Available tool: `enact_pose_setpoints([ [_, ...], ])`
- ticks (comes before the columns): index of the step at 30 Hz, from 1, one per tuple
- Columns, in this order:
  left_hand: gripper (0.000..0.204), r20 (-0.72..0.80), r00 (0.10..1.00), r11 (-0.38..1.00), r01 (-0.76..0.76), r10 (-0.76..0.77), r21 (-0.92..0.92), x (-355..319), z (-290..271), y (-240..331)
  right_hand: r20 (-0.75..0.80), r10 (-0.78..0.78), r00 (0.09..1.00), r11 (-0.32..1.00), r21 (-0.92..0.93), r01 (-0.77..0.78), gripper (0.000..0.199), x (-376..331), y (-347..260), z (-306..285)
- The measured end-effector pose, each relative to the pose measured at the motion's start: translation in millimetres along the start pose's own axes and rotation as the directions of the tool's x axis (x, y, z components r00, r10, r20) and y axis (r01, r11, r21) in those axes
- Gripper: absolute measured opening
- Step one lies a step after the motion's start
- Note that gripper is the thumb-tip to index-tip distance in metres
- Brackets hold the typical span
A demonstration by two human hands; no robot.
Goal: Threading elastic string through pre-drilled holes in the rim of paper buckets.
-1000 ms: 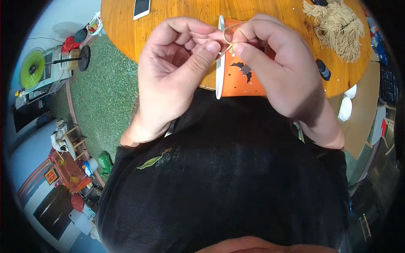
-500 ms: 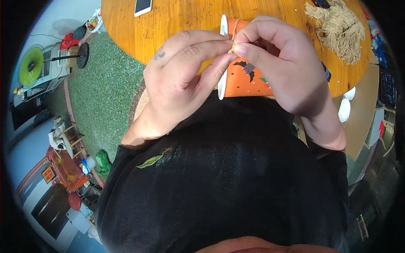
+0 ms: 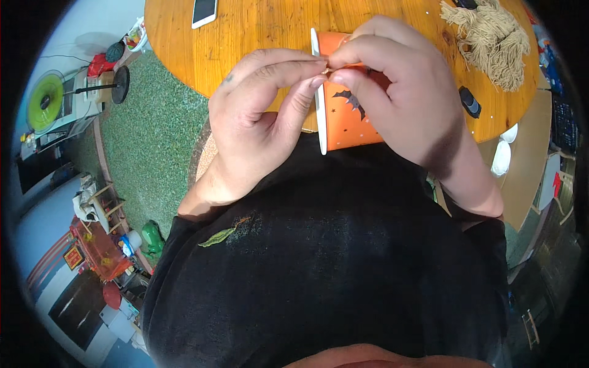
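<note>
An orange paper bucket [image 3: 346, 136] with a white rim, printed with black bats and small stars, lies on its side at the near edge of the table. Its open end faces left. Just over the rim, a thin tan cord [image 3: 326, 71] is pinched between the fingertips of both hands. My left hand [image 3: 261, 107] comes from the rim side, thumb and fingers pressed together. From above the bucket's wall, my right hand [image 3: 414, 86] closes thumb and forefinger on the cord and hides much of the bucket. Most of the cord is covered by the fingers.
On the round wooden table [image 3: 257, 34] are a phone [image 3: 204, 12] at the far left, a bundle of tan yarn [image 3: 494, 46] at the far right and a small dark object [image 3: 469, 102] right of my right hand. A fan [image 3: 49, 101] stands at the left.
My right hand has shifted slightly, and the raised loop of cord has dropped lower. The bucket has tilted and sits a little further left. More of the small dark object shows.
</note>
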State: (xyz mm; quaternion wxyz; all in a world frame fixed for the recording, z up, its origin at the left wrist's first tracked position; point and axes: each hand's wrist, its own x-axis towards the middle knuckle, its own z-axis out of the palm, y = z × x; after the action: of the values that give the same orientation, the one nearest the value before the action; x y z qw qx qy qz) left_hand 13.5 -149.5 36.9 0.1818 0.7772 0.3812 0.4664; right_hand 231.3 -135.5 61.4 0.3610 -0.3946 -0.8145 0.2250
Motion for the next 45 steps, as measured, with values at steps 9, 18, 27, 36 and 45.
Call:
enact_pose_setpoints([
  [9,0.005,-0.067,0.997,0.996,0.024,-0.03,-0.086,-12.5,-4.7,-12.9,-0.037,0.052,0.998,0.999,0.009,-0.052,0.007,2.7,-0.5,2.0],
  [18,0.008,0.082,0.978,0.975,-0.178,0.19,-0.136,-21.7,-6.8,-6.9,-0.093,-0.006,0.996,0.997,-0.082,-0.001,0.005,1.9,-2.6,8.2],
  [27,0.008,0.131,0.991,0.956,0.032,0.006,-0.292,-25.4,-13.2,-0.7,-0.25,-0.199,0.948,0.977,-0.123,0.173,0.012,5.7,-5.1,26.1],
  [36,0.015,0.171,0.915,0.638,0.379,-0.365,-0.671,-28.3,-2.3,9.8,-0.214,-0.402,0.89,0.911,-0.19,0.366,0.018,5.3,5.2,29.9],
  [45,0.011,0.191,0.841,0.412,0.43,-0.506,-0.803,-22.5,0.3,8.0,-0.347,-0.206,0.915,0.97,0.049,0.237,0.03,-7.2,1.4,11.6],
])
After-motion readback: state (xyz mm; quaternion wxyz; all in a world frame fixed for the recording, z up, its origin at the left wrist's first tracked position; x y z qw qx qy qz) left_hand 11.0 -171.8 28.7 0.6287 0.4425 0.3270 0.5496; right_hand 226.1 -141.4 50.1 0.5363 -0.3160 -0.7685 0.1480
